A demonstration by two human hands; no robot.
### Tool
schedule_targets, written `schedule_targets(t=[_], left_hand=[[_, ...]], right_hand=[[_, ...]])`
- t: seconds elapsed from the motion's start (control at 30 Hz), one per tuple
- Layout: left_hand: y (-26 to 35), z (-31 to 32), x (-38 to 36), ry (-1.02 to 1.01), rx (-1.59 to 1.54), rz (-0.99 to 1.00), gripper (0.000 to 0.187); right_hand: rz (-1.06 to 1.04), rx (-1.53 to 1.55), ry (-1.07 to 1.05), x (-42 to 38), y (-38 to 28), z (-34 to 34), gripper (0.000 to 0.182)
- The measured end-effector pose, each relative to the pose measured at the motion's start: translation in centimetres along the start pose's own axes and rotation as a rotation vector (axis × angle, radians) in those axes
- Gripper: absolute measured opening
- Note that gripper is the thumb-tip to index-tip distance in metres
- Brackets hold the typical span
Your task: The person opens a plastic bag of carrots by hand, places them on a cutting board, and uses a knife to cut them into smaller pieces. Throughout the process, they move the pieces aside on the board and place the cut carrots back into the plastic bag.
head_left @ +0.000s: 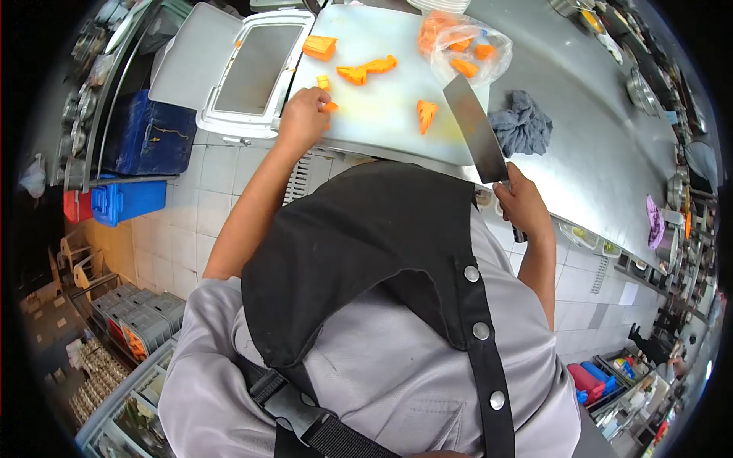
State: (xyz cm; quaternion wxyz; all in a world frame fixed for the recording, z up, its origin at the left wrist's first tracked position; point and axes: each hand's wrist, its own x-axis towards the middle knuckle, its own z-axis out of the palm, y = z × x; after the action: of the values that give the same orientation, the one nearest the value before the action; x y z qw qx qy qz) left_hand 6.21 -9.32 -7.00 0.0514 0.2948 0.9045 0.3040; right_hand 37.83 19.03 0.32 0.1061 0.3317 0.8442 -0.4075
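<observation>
My right hand [525, 200] is wrapped around the dark handle of a cleaver [475, 126]. Its broad blade points up and away, over the right edge of a white cutting board [374, 126]. At the board's left edge, my left hand [305, 116] has its fingers bent around a small orange carrot piece [330, 107]; the grip is partly hidden. Just beyond these fingers lies another small carrot piece [323, 82]. A thick carrot chunk [319, 48], carved carrot slices [366, 70] and a single carrot wedge [427, 116] rest on the board.
A clear plastic bag [492, 57] with carrot pieces sits at the board's upper right. A grey cloth [521, 122] lies crumpled on the steel counter [595, 175]. Left of the board is a white-rimmed bin [259, 69] with its lid [191, 57] raised. Stacked plates [440, 5] stand behind.
</observation>
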Motion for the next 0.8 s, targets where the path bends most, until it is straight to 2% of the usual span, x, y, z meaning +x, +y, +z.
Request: schedule_targets(t=[0.07, 0.1, 0.13, 0.2, 0.33, 0.37, 0.5, 0.57, 0.6, 0.67, 0.8], left_hand=[[0.1, -0.5, 0.1, 0.132, 0.046, 0.095, 0.019], [0.1, -0.9, 0.1, 0.235, 0.184, 0.303, 0.013], [0.0, -1.3, 0.1, 0.227, 0.175, 0.31, 0.013], [-0.4, -2.1, -0.1, -0.162, 0.096, 0.282, 0.017], [-1.1, -2.3, -0.2, -0.146, -0.162, 0.178, 0.021], [-1.5, -2.4, -0.2, -0.137, -0.073, 0.194, 0.02], [-1.7, -1.9, -0.3, -0.079, -0.04, 0.158, 0.021], [-0.4, -1.7, -0.3, 0.141, 0.043, 0.29, 0.021], [0.6, -1.6, -0.3, 0.138, 0.047, 0.29, 0.021], [3.3, -1.1, -0.3, 0.003, -0.164, 0.103, 0.021], [8.4, 3.1, 0.3, -0.168, -0.279, 0.181, 0.035]], right_hand=[[-0.001, -0.019, 0.011, -0.2, -0.4, 0.0, 0.017], [-0.013, -0.038, 0.012, -0.4, -0.7, 0.0, 0.021], [0.0, -0.039, 0.018, -0.6, -0.9, 0.1, 0.021], [0.012, -0.027, 0.013, -0.7, -1.3, 0.2, 0.022], [-0.04, -0.062, 0.069, -0.4, 0.0, 0.7, 0.023], [-0.031, -0.057, 0.063, -0.4, -0.2, 0.6, 0.024], [-0.057, -0.104, 0.059, -0.1, 0.7, 0.7, 0.019], [-0.05, -0.107, 0.051, -0.1, 0.5, 0.7, 0.02], [-0.046, -0.112, 0.042, -0.1, 0.3, 0.6, 0.02], [-0.054, -0.126, 0.035, 0.0, 0.3, 0.4, 0.021], [-0.065, -0.086, -0.013, -0.1, -0.4, -0.3, 0.021]])
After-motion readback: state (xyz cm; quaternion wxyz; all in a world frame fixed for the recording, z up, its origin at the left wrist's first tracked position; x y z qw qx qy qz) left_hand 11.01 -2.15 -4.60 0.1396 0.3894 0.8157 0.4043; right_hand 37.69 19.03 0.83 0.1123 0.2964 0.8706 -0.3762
